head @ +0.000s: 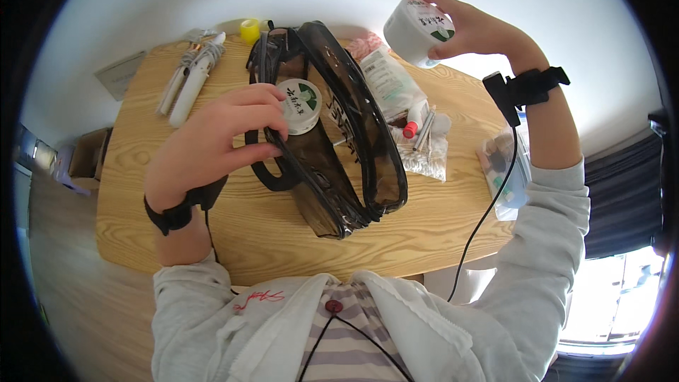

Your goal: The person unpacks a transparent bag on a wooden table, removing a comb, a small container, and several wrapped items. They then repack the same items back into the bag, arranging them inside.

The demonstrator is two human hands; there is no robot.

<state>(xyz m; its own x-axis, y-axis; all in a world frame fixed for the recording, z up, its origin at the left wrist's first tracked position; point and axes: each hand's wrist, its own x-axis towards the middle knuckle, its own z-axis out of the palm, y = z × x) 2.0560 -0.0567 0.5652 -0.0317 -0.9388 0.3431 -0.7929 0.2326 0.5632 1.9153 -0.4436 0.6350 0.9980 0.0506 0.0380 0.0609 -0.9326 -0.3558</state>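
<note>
A see-through black plastic zip bag (318,180) lies unzipped on the wooden table, its lid flap raised to the right. My left hand (228,132) pinches the bag's left rim between thumb and fingers. Inside the bag, near those fingers, sits a round white jar (301,106) with a green-marked lid. Up at the right, my right hand (456,26) grips a second white jar (411,32) of the same look, tilted and held above the table's far edge. Both jars bear writing.
Corded white hair irons (193,82) and a yellow tape roll (250,31) lie at the far left. Right of the bag are a white printed packet (390,82), a red-capped tube (415,119) and a bag of cotton swabs (427,156). A clear pouch (506,170) sits by the right edge.
</note>
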